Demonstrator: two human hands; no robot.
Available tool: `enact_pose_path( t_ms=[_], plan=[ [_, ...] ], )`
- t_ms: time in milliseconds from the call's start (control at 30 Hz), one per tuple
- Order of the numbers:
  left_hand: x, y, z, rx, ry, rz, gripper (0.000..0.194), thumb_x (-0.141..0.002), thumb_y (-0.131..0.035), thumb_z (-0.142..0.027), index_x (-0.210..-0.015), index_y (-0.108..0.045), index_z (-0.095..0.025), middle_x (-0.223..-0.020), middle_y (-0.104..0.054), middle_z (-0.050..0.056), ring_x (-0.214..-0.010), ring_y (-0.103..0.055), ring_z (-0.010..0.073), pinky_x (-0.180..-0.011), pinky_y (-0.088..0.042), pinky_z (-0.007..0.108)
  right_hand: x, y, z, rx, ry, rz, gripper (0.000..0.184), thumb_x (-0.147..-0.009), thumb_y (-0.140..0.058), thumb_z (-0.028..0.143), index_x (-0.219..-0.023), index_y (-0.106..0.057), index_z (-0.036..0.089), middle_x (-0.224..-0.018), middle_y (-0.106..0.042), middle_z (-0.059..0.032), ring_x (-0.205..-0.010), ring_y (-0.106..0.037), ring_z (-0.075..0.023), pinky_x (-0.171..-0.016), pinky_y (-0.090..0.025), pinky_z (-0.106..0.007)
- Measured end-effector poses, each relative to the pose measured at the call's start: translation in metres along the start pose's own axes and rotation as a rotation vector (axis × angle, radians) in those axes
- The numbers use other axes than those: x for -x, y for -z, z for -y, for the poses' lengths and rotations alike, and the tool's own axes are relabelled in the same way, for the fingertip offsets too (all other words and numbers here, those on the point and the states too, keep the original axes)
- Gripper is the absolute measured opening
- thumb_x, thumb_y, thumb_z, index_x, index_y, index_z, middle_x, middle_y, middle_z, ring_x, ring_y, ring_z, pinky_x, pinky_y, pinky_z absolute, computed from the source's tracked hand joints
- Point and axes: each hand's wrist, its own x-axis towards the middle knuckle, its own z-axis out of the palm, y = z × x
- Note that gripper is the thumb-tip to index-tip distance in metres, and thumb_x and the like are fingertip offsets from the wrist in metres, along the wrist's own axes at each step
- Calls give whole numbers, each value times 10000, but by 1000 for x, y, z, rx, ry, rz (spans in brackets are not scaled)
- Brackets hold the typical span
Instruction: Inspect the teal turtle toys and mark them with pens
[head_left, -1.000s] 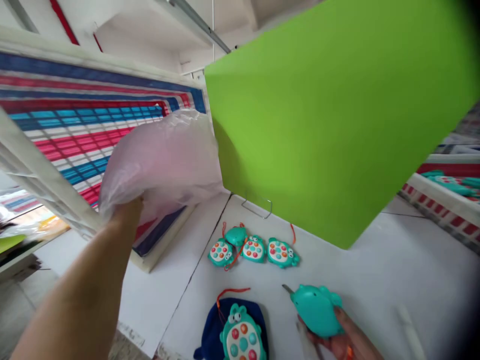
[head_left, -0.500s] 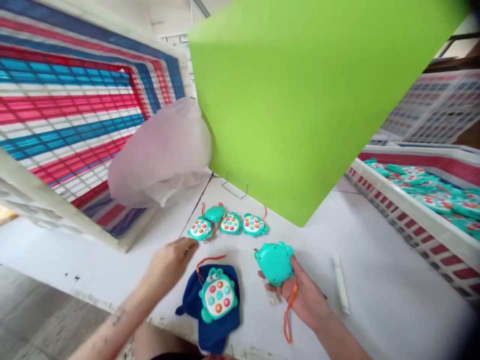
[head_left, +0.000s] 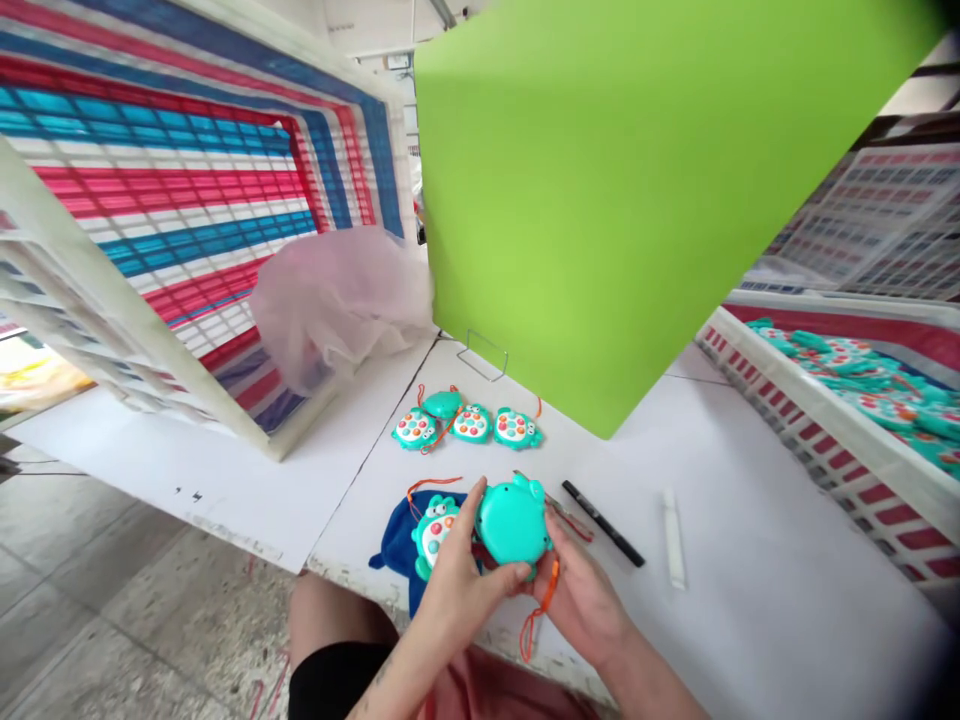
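Between my two hands is a teal animal-shaped push-button toy (head_left: 512, 522), its plain back turned up and an orange strap (head_left: 551, 590) hanging from it. My left hand (head_left: 461, 580) grips its left and near edges, thumb on the near rim. Around its right side curls my right hand (head_left: 581, 590), the fingers partly hidden beneath. Just left, a second toy with its colored buttons up (head_left: 433, 532) lies on a dark blue cloth (head_left: 394, 535), partly covered by my left hand. Farther back sit several more of these toys (head_left: 471, 424), one showing its back.
Right of my hands lie a black pen (head_left: 602, 522) and a white tube (head_left: 673, 540). A big green board (head_left: 600, 220) leans over the table behind. A striped crate (head_left: 277, 430) with a plastic bag (head_left: 345, 300) stands left; a white basket (head_left: 795, 440) of similar toys stands right.
My left hand has come from near the back toys to the toy in my right hand, and now grips it too. The black pen has come into view.
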Motion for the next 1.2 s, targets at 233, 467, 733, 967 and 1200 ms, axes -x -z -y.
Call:
enact_pose_path(
  t_ms=[233,467,733,967,1200],
  plan=[
    [9,-10,-17,168,75,19,699,-644,-773,-313,-1198,-355,-230,-788,-592,-16,-536,-591,136,-527,-502,271,8,9,-3,261,126,-49,410,-890,-522,482,-1247,-531,280,-1033,-665,-50,-740,-614,-177,-512,-486,-252],
    [6,-8,-11,55,51,-52,374,-858,-451,-545,-1007,-451,-202,-774,-549,3,-589,-538,138,-499,-453,255,19,3,-2,380,61,36,431,-909,-451,519,-1153,-585,189,-835,-679,-65,-608,-629,-175,-422,-474,-246],
    [8,-14,-9,347,152,-59,463,-859,-424,-583,-1052,-560,-184,-688,-577,4,-696,-596,187,-577,-485,287,28,14,1,406,63,67,547,-906,-452,525,-1364,-397,232,-1082,-639,-101,-658,-640,-162,-523,-529,-280],
    [14,-28,17,238,144,-336,556,-853,-411,-613,-1240,-498,-223,-1012,-648,89,-1035,-591,256,-781,-526,341,37,19,-22,831,329,-72,636,-880,-559,336,-1441,-265,277,-1475,-333,-69,-1264,-421,-259,-1037,-389,-406],
    [17,-33,28,231,230,-424,608,-828,-430,-638,-1290,-489,-247,-1161,-620,96,-1172,-517,315,-850,-524,405,29,14,-21,906,384,-85,452,-934,-438,375,-1366,-370,258,-1382,-446,-87,-1227,-457,-256,-1011,-409,-377]
  ],
)
